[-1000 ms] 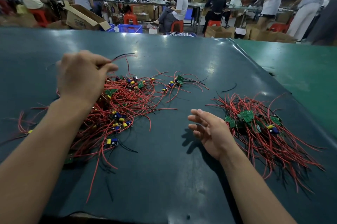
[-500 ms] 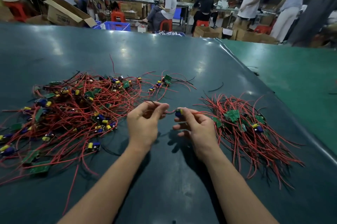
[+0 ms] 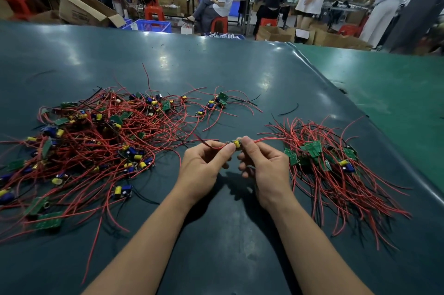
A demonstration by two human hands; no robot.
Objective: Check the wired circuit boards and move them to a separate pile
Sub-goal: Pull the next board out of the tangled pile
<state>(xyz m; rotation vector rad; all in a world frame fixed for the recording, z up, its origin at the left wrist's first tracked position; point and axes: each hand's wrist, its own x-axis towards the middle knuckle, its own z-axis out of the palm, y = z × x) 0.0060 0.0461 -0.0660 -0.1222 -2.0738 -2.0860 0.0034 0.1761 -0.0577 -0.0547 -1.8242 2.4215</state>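
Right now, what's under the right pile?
The right pile of boards and red wires lies straight on the dark green table, loose ends fanned toward the near edge. Whether more boards sit under the tangle cannot be seen; the wires cover them.

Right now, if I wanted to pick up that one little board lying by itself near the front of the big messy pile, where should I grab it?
Pinch the lone board by its two long edges, coming from above. It lies flat on the table, clear of the left pile. I would avoid its thin wires, which look likely to snag.
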